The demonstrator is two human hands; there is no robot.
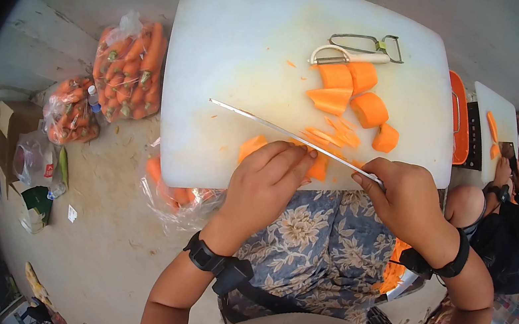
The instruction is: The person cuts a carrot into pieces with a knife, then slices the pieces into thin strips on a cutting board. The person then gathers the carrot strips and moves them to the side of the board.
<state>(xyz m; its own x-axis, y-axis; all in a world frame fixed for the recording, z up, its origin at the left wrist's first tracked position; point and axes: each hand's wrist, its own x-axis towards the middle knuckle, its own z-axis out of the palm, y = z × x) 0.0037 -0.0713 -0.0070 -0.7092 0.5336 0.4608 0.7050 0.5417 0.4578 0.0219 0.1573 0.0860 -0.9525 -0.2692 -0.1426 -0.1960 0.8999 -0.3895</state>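
On the white cutting board (pixel 243 45) lie carrot chunks (pixel 369 110) and a small heap of carrot slices (pixel 337 133). My right hand (pixel 399 190) is wrapped round the handle of a knife (pixel 265 121), whose blade points left across the board. Just below the blade, my left hand (pixel 274 177) has its fingers bent and pressed together on a carrot piece (pixel 317 166) near the board's lower edge. Another carrot piece (pixel 252 147) sits left of those fingers. Above the chunks are a white-handled peeler (pixel 362 58) and a metal peeler (pixel 358 42).
Bags of carrots (pixel 130 72) stand left of the board, with a cardboard box (pixel 7 124) farther left. An orange basket (pixel 459 118) is at the board's right. Beyond it, another person (pixel 511 226) works at a second board (pixel 492 106).
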